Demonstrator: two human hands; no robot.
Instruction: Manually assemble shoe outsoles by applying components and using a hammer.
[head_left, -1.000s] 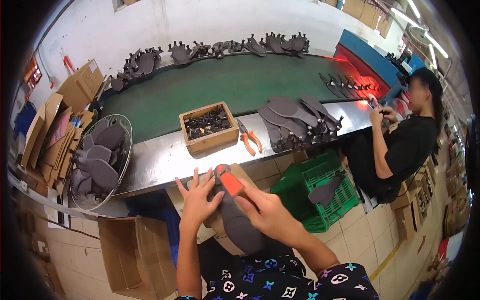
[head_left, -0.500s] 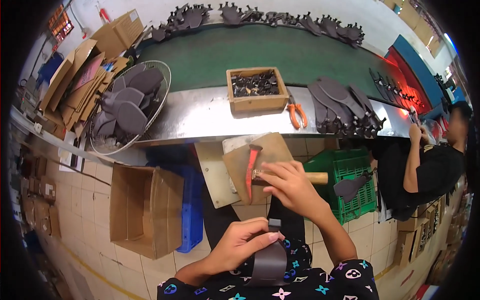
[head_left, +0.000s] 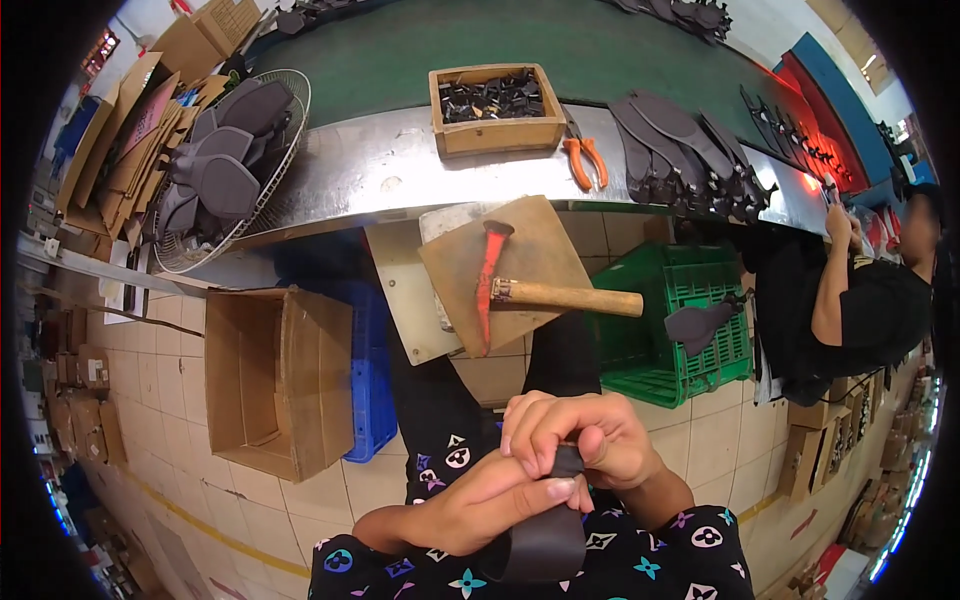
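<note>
My left hand (head_left: 480, 507) is closed round a dark shoe sole (head_left: 547, 547), near my lap. The sole's heel end points up, and its wide, smooth part curves down below my fingers. My right hand (head_left: 592, 432) has bent fingers and thumb pressed on the small dark heel end, partly hiding it. Beyond my hands, a hammer (head_left: 575, 297) with a red head and wooden handle lies on a tan square board (head_left: 543, 240). No hand touches the hammer.
A wooden box (head_left: 500, 135) of small black pieces stands on the metal bench edge beside orange-handled pliers (head_left: 585, 163). More soles (head_left: 670, 140) lie right, others in a wire basket (head_left: 290, 165). A cardboard box (head_left: 320, 380) and green crate (head_left: 690, 370) flank me. A person (head_left: 880, 300) works at right.
My right hand has left the hammer and come back to the sole's heel end, beside my left hand. The hammer lies in much the same place on the board. The view has tilted downward.
</note>
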